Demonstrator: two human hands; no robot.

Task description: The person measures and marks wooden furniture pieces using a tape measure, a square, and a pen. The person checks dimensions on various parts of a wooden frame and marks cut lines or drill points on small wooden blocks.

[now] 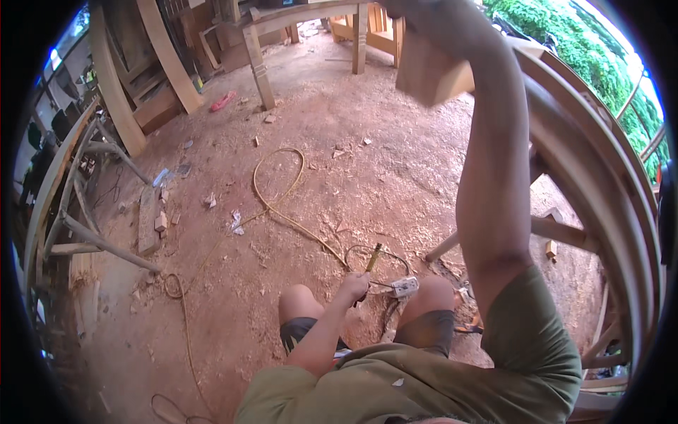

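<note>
My right arm reaches up to the top edge, where my right hand is smeared by motion and partly cut off. A pale wooden block hangs just below it, blurred along with the hand, which appears to grip it; the fingertips do not show clearly. Over my lap, between my knees, my left hand is closed around a short, narrow yellow-and-dark strip that points up and away. Its exact kind is too small to tell. Beside my right knee lies a white power socket box with a dark cable.
A yellow cord loops over the shaving-strewn floor. Large curved wooden pieces stand close on my right. A rough pole frame is at left. Wooden furniture legs stand ahead, near a pink scrap.
</note>
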